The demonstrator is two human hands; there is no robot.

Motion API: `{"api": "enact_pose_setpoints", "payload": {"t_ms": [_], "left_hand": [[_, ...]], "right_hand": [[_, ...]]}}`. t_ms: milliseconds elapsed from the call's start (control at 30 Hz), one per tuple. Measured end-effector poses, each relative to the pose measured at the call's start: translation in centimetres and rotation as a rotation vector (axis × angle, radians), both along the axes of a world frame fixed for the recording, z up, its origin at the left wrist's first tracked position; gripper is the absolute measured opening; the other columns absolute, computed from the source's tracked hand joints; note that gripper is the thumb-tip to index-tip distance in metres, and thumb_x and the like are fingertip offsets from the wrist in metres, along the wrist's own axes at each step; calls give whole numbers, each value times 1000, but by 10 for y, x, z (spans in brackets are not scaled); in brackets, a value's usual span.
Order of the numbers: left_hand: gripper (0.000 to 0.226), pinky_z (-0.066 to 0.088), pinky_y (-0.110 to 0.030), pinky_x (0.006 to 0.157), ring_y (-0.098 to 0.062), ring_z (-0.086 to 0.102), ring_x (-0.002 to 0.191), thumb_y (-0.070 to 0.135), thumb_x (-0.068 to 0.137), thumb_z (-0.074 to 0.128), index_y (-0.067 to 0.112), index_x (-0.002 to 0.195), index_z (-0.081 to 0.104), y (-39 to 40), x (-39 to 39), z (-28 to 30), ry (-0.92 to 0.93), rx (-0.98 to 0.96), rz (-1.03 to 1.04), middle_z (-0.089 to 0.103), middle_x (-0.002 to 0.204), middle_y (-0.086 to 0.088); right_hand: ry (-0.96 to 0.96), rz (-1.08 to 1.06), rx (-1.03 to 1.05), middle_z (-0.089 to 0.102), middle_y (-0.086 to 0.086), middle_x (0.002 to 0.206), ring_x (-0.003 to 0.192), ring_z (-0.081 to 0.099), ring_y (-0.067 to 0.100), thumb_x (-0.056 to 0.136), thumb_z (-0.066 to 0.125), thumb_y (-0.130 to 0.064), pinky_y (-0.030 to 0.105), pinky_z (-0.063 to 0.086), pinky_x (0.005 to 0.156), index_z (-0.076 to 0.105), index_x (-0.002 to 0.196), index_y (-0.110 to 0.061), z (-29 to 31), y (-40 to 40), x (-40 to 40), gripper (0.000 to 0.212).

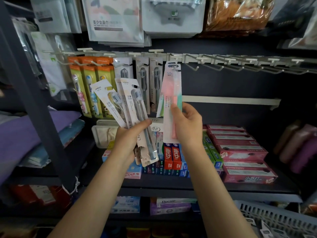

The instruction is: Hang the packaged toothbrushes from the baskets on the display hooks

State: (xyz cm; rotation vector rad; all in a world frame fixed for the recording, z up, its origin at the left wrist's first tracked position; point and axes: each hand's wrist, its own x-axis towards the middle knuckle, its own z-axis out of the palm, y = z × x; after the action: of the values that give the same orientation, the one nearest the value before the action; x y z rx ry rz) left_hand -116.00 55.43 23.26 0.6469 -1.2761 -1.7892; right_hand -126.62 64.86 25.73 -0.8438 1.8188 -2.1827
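Both hands raised w/ forearms angled up: left hand (127, 137) grips fanned packs (130, 107), right hand (187, 124) pinches pink pack (172, 100).

Dim shop light, seemingly from above and in front; the dark back panel (240, 83) swallows detail; glare whitens the hanging packets (116, 19) at top; edges bow and blur, the corner basket (277, 219) soft; centre reasonably sharp.

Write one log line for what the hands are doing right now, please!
left hand: holds white toothbrush packs | right hand: lifts pink-green pack to hook | empty hooks: further right
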Motion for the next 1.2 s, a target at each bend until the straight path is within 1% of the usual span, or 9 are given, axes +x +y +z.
{"api": "enact_pose_setpoints", "payload": {"t_ms": [167,267,400,533,633,700,900,1067,1200], "left_hand": [[27,60,-30,69,-16,76,82,7,81,80,16,107,74,-6,-3,-6,-9,12,21,79,90,-2],[27,60,-40,81,-22,76,85,7,81,80,17,105,74,-9,-5,-12,-16,32,24,79,92,-5],[25,60,-40,82,-18,76,83,7,81,80,21,100,74,-11,-10,-15,-32,20,26,79,89,-1],[22,60,-41,82,-19,76,83,9,81,81,21,99,75,-13,-11,-17,-69,20,-20,79,90,-3],[21,60,-39,79,-17,76,81,11,80,82,23,96,75,-16,-9,-19,-70,29,-28,79,89,-1],[22,58,-36,78,-13,76,78,10,81,81,25,95,74,-17,-7,-19,-66,11,-39,79,88,2],[28,58,-39,85,-16,75,89,10,80,82,26,101,74,-14,2,-22,-71,-47,-33,79,95,3],[27,58,-55,89,-32,75,95,15,79,83,23,103,76,-14,15,-21,-62,14,-53,78,100,-9],[35,57,-50,90,-25,74,98,35,74,87,27,106,77,-19,33,-21,-62,-14,-51,78,104,-4]], "right_hand": [[-58,-30,128,70,19,96,75,63,21,99,60,-41,50,57,73,65,96,-10,-37,-15,-7,32],[-53,-19,163,69,18,97,76,60,17,101,57,-39,34,53,67,63,97,-9,-61,-18,-7,31],[-107,-22,179,63,12,84,81,66,36,101,56,-44,31,48,62,54,81,-10,-70,-30,-16,39],[-144,-37,181,53,2,65,48,57,3,101,58,-37,15,43,46,45,71,-13,-57,-39,-30,41],[-268,2,172,70,9,87,72,72,21,96,65,-46,33,62,72,58,100,-6,-58,-42,-34,41],[-366,5,190,69,10,94,83,75,32,93,70,-41,46,62,82,44,116,-9,-66,-40,-32,47],[-143,191,182,68,4,90,69,66,13,98,63,-20,28,52,62,61,105,-11,-74,-15,1,12],[157,409,273,62,7,73,63,56,13,88,78,-29,35,46,55,60,102,-20,-61,-10,30,24],[39,369,157,76,3,92,83,73,16,95,69,-19,38,59,72,68,101,-20,-59,-13,36,6]]}}
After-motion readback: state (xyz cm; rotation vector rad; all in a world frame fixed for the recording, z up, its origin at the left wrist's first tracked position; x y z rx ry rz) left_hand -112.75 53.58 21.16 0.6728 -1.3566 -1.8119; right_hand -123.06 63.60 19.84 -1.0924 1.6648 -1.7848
